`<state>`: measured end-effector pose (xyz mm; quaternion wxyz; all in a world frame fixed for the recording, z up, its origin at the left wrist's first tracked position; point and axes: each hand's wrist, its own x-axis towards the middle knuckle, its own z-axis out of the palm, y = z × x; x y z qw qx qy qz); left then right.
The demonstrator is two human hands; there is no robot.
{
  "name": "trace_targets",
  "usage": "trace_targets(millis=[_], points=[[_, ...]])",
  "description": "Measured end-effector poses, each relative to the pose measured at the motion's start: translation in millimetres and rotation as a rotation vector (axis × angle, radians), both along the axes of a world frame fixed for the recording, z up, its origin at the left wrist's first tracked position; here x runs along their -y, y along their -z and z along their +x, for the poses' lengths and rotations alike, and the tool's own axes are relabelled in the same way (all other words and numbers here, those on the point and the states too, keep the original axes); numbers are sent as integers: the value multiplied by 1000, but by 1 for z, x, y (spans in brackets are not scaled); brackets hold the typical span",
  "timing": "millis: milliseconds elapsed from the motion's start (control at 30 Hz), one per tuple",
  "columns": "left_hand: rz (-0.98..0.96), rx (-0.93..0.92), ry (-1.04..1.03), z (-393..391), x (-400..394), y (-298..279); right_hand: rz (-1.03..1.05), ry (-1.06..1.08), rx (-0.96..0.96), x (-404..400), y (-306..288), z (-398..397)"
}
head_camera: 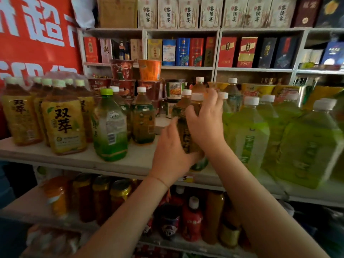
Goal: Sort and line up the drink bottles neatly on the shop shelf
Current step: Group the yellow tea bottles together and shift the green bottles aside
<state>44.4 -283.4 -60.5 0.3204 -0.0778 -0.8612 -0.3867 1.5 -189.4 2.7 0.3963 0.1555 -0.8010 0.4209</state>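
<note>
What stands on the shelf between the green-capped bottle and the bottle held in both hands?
Head view: one dark tea bottle with a white cap stands between the green-capped bottle and the held bottle; beside it the shelf is bare.

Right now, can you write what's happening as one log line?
step: lining up bottles | left hand: holding dark tea bottle low | right hand: holding it higher | place: shelf front

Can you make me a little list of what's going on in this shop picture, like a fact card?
place: shop shelf with drinks
left hand: holds the low part of a dark tea bottle
right hand: wraps the same bottle higher up
left of the hands: green-cap bottle and yellow-label bottles
right of the hands: big light green bottles
behind: noodle cups
</note>
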Motion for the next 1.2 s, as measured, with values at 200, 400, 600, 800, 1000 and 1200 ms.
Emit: trace_targets(millis=[200, 400, 600, 800, 1000, 1200], points=[[40, 38, -258, -13, -27, 2, 118, -175, 425, -32, 11, 8], [69, 65, -424, -15, -3, 0, 318, -288, 566, -29, 16, 7], [82, 148, -501, -29, 40, -8, 469, -402, 627, 3, 33, 7], [70, 145, -387, -38, 59, -11, 235, -182, 452, 20, 29, -7], [26, 116, -332, -42, 73, -7, 202, 100, 486, 31, 20, -51], [-5, 94, -342, -42, 79, -8, 160, 135, 431, 35, 19, -70]])
